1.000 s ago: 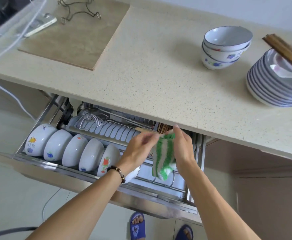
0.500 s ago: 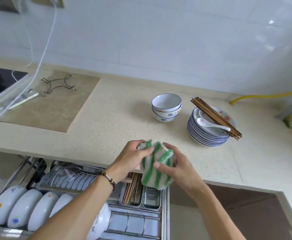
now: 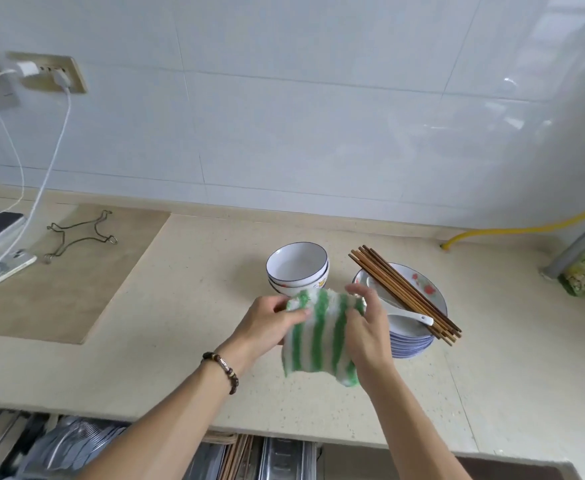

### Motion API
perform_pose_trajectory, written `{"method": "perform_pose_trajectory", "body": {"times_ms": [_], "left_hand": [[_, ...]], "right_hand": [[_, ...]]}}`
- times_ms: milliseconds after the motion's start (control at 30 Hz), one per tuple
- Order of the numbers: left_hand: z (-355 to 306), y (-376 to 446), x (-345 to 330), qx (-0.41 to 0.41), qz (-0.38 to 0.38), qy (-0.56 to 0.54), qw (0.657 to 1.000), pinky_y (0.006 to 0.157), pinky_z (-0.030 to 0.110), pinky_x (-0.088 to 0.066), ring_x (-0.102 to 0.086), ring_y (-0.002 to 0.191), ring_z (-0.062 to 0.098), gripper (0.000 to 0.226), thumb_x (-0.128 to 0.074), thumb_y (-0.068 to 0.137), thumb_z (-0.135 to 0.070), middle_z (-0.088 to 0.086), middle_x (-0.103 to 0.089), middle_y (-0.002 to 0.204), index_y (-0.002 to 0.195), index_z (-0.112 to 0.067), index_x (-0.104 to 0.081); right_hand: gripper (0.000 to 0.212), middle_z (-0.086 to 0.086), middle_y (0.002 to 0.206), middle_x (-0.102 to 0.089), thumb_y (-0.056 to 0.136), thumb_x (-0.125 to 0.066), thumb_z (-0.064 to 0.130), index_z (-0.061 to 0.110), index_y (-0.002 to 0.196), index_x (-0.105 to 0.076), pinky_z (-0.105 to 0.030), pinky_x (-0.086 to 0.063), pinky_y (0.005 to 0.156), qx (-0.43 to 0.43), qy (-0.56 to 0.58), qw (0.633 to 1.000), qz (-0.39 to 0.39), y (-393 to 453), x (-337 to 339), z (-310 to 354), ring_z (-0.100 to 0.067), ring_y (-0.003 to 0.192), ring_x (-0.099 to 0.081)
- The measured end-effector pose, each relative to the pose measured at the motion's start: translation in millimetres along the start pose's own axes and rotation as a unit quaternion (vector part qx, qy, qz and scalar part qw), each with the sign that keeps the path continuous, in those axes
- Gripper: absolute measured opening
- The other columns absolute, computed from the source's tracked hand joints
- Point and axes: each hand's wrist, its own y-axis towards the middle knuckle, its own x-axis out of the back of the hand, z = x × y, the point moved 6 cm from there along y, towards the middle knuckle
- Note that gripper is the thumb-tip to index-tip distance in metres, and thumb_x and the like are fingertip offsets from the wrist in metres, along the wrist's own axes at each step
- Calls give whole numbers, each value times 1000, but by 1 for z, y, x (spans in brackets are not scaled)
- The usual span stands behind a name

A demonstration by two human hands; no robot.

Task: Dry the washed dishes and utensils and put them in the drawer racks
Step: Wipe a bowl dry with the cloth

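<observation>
Both hands hold a green-striped cloth (image 3: pixel 319 336) above the counter (image 3: pixel 166 327): the left hand (image 3: pixel 270 329) pinches its left edge, the right hand (image 3: pixel 367 327) grips its right edge, and the cloth hangs between them. Just behind it stand stacked bowls (image 3: pixel 297 268). To their right is a pile of plates (image 3: pixel 419 336) with chopsticks (image 3: pixel 405 292) and a white spoon (image 3: pixel 410 315) lying on top. The open drawer rack (image 3: pixel 277 457) shows below the counter edge.
</observation>
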Motion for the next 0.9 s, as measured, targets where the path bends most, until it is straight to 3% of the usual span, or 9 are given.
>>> {"method": "perform_pose_trajectory", "body": {"times_ms": [100,167,267,333,400,467,533,700,900], "left_hand": [[10,32,14,11,-39,-2,999,67,25,-49,-64,77,13,17,-71,91,-34,-5,-69,90,97,-18,-68],[18,60,31,12,-92,37,995,72,27,-50,-65,83,14,17,-71,91,-33,-3,-68,97,101,-21,-66],[21,99,47,9,-119,123,985,83,29,-47,-60,97,15,31,-67,90,-29,-4,-59,108,119,-22,-60],[19,121,53,3,-125,181,975,84,28,-43,-56,102,17,40,-65,89,-28,-3,-52,115,127,-22,-56],[20,143,58,11,-129,226,966,84,30,-43,-57,107,25,44,-63,89,-29,3,-46,126,130,-21,-52],[27,163,62,38,-120,251,960,82,31,-41,-57,113,32,51,-64,88,-30,9,-41,135,135,-17,-48],[35,176,63,57,-102,260,959,80,30,-41,-56,114,31,52,-68,85,-32,11,-43,135,132,-15,-51],[37,190,58,24,-81,214,973,69,30,-42,-53,95,21,27,-74,70,-20,4,-66,105,94,-22,-62],[28,186,59,28,-81,165,982,70,27,-47,-64,94,25,32,-75,72,-6,4,-68,93,72,-27,-52]], "right_hand": [[37,11,88,-61,94,-39,0,21,101,-68,-29,-39,70,-5,-113,994,-2,32,-9,0,-9,81,-54],[28,-1,80,-64,95,-45,12,12,85,-70,-31,-37,69,-45,-173,984,8,55,-19,-9,-16,75,-51],[48,-6,61,-41,100,-47,37,12,60,-40,-37,-30,62,-90,-231,969,10,84,-37,-14,-21,61,-39],[49,-6,71,-52,100,-45,49,13,68,-48,-36,-35,68,-95,-271,958,14,103,-50,-15,-27,74,-52],[51,-15,105,-63,99,-46,56,7,105,-60,-34,-39,77,-116,-299,947,18,121,-63,-17,-31,99,-58],[60,-15,117,-62,95,-48,60,7,124,-51,-34,-38,77,-132,-329,935,18,134,-74,-21,-29,98,-55],[56,-12,110,-62,92,-51,58,12,122,-47,-35,-41,74,-130,-370,920,25,139,-81,-23,-30,92,-55],[45,-5,86,-49,94,-51,34,6,129,-43,-33,-45,64,-123,-428,895,19,143,-83,-22,-27,77,-54],[47,-8,101,-61,93,-50,25,10,137,-48,-27,-42,52,-122,-358,926,-2,146,-87,-24,-14,70,-54]]}}
